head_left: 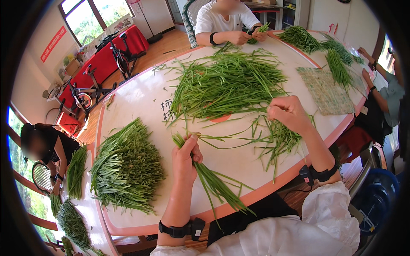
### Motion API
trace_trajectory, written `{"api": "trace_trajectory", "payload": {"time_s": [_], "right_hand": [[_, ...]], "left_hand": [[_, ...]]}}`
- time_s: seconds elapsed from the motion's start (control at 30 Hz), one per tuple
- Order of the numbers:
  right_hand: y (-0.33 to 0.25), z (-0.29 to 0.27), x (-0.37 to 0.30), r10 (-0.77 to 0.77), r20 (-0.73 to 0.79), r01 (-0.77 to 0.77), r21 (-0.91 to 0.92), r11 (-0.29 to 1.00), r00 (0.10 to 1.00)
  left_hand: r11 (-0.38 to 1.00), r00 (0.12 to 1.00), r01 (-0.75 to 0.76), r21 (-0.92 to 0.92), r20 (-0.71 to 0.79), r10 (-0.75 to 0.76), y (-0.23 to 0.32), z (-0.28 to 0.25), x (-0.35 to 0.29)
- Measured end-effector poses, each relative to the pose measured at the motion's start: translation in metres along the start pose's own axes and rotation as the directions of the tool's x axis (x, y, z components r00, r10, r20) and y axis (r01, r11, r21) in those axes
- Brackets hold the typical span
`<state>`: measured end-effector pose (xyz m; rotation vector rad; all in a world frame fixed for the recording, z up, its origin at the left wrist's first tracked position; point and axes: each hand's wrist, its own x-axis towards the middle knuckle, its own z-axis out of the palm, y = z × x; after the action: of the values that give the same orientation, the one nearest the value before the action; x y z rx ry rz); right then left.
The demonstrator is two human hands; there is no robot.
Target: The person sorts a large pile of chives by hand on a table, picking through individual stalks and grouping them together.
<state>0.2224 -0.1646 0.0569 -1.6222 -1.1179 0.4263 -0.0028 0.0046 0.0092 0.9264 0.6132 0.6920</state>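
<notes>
- Because several people work the same greens at once, the round white bench (141,91) with its orange rim carries separate heaps, each within reach of whoever sits at that edge.
- Loose and uncombed, the big pile of long green stalks (226,83) sprawls across the middle of the bench toward its far edge, where any sitter can draw from it.
- By contrast, the sorted stack (126,166) at the left edge has its stalks lying parallel with cut ends together, which looks like finished work kept apart from the loose supply.
- A woven green mat (326,90) lies flat near the right edge, beside further stalks.
- Close to the near edge, a small scatter of stalks (277,138) sits just under the right hand (290,113), whose grip is clenched over a few strands, fingers curled down as if pinching or pulling them.
- The left hand (185,155) has its grip wrapped around a gathered bunch (213,181), tips upward near the thumb and tails slanting over the near rim toward the lap, so that the stems stay aligned.
- Across the bench, another person's hands (247,36) work a similar bunch.
</notes>
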Motion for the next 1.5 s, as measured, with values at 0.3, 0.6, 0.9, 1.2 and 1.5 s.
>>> {"api": "trace_trajectory", "payload": {"time_s": [0.3,0.6,0.9,1.2,1.5], "right_hand": [[0.020,-0.056,-0.042,0.180,-0.069,-0.187,-0.579,0.793,0.981],[0.033,0.008,-0.026,-0.202,0.171,0.263,-0.530,0.806,0.964],[-0.007,0.099,0.004,-0.002,0.578,0.178,-0.249,0.952,0.816],[0.023,0.027,-0.020,0.233,0.693,-0.459,0.158,0.875,0.682],[0.031,-0.010,-0.060,0.283,0.651,-0.605,0.340,0.720,0.704]], "left_hand": [[0.997,1.000,-0.018,-0.081,-0.008,0.018,0.002,0.002,-0.003],[0.997,0.999,-0.034,-0.071,-0.005,0.033,0.005,0.001,-0.004],[0.985,0.989,-0.123,-0.121,-0.094,0.112,0.012,-0.001,-0.005],[0.967,0.973,-0.180,-0.178,-0.179,0.148,0.010,-0.004,0.002],[0.975,0.976,-0.163,-0.149,-0.166,0.138,0.009,-0.012,0.005]]}}
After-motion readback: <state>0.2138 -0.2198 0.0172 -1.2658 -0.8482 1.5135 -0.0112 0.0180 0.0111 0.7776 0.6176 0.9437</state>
